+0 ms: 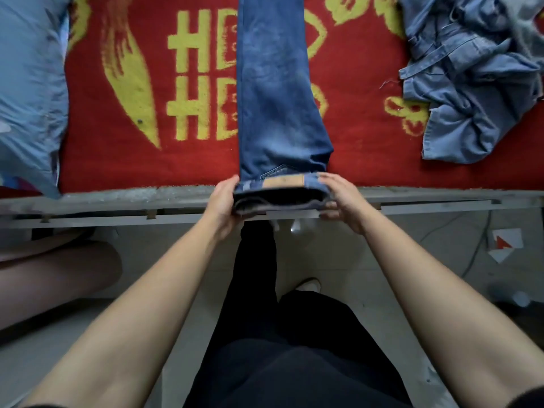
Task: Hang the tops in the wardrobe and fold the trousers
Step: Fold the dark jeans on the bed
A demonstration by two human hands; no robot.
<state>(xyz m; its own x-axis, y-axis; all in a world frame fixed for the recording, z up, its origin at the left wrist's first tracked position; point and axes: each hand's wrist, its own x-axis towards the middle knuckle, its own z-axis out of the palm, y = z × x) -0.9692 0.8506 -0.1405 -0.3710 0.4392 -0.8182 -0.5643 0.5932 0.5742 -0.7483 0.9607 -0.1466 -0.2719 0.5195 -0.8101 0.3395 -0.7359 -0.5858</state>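
Note:
A pair of blue jeans (273,92) lies lengthwise on the red and yellow blanket (123,160), legs together and stretching away from me. The waistband with its tan leather patch (282,181) sits at the bed's near edge. My left hand (225,201) grips the waistband's left end. My right hand (340,198) grips its right end. Both hands hold the waist slightly off the edge of the bed.
A crumpled light-blue denim garment (471,78) lies at the right of the blanket. A light-blue pillow or cloth (29,83) covers the left side. The grey bed frame edge (117,201) runs across. Below are a tiled floor, a cable (479,248) and my dark trousers.

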